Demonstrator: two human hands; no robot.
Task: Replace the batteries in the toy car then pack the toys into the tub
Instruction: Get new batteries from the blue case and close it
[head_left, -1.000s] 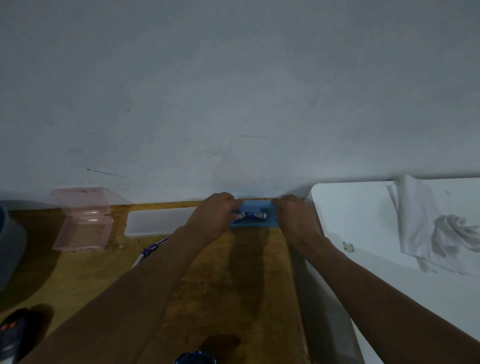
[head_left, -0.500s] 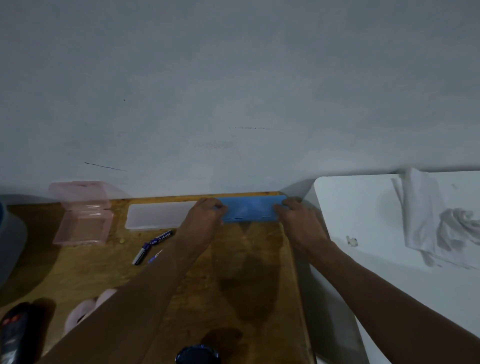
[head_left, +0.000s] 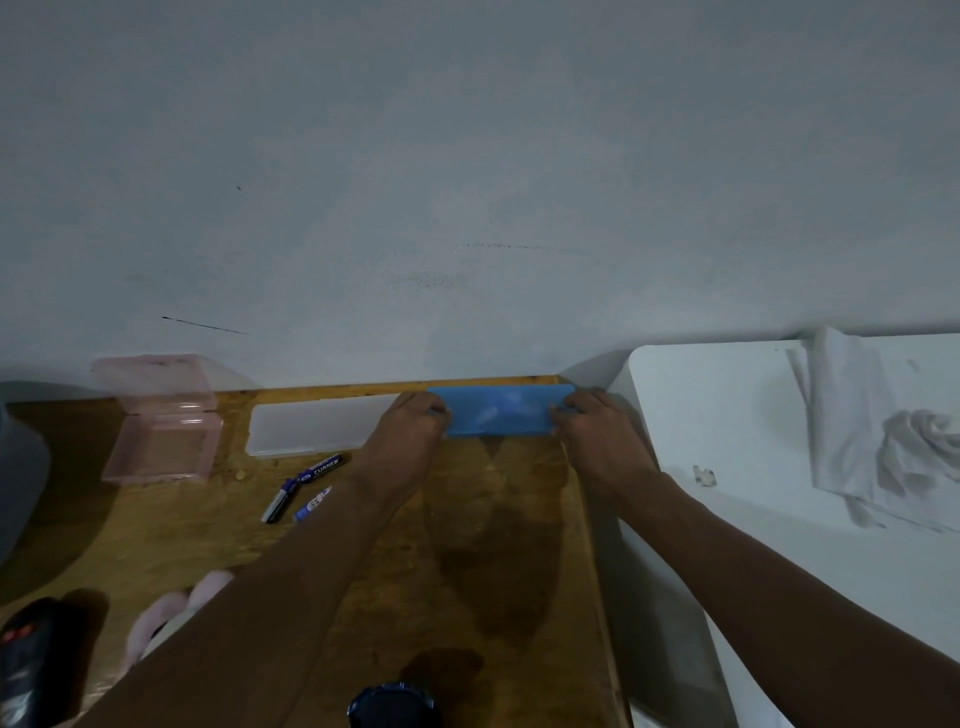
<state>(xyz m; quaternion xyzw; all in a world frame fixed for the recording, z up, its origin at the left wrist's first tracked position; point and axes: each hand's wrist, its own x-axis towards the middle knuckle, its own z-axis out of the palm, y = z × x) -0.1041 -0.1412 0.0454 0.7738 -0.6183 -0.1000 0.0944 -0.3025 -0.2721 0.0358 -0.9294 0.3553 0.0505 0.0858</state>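
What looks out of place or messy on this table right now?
Three loose batteries lie scattered at different angles on the wooden table, near the pink box. A crumpled white cloth sits heaped on the white surface to the right. Nothing looks broken.

I get a dim, bluish, slightly soft picture, with long dark shadows lying across the wooden surface (head_left: 493, 545), a pale sheen on the blue case (head_left: 498, 410), and straight edges bowing toward the frame's borders.
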